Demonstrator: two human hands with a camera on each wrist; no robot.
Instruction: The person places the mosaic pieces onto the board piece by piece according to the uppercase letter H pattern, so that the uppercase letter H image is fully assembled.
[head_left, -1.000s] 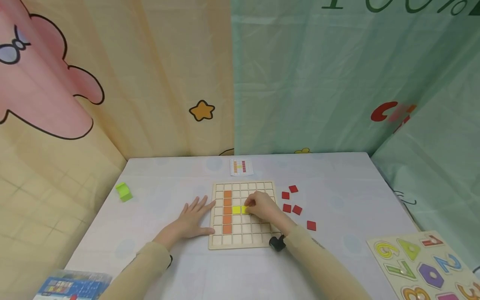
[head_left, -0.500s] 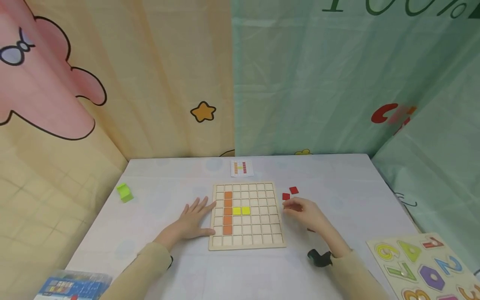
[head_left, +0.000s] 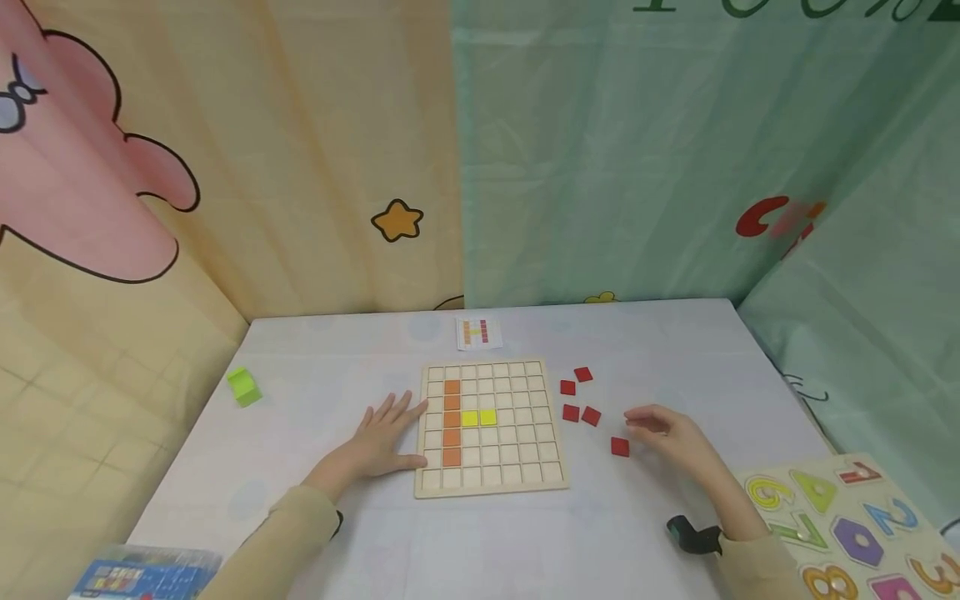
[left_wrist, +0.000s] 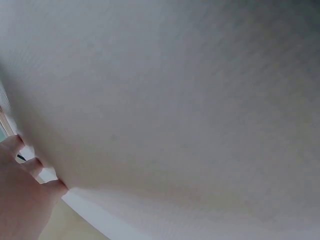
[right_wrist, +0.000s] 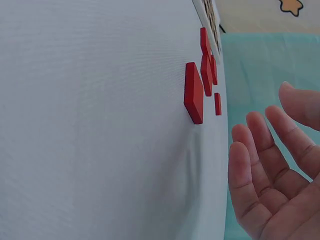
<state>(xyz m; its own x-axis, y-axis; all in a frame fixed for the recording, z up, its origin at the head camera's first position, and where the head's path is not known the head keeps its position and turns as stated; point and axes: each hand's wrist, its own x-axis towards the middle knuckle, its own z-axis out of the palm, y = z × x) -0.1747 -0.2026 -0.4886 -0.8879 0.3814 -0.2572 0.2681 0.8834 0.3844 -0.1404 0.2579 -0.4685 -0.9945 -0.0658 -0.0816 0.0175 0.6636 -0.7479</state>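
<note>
A wooden grid board (head_left: 510,477) lies mid-table, with a column of orange tiles (head_left: 452,437) and two yellow tiles (head_left: 478,418) in its squares. Spread fingers of my left hand (head_left: 378,442) rest at the board's left edge, the thumb and a fingertip touching it. To the right of the board lie several loose red tiles (head_left: 591,416). Just beyond the nearest red tile (head_left: 619,447) hovers my right hand (head_left: 678,437), its fingers loosely bent and holding nothing. The right wrist view shows that hand (right_wrist: 280,185) apart from the red tiles (right_wrist: 194,95).
A small pattern card (head_left: 479,334) lies behind the board. Green blocks (head_left: 244,387) sit at the far left. A blue package (head_left: 146,575) is at the front left, and a number-and-shape puzzle board (head_left: 840,521) at the front right, partly under the right forearm.
My right hand has left the yellow tile on the board, passed over the red tiles and moved right beyond them. The left hand has stayed at the board's edge.
</note>
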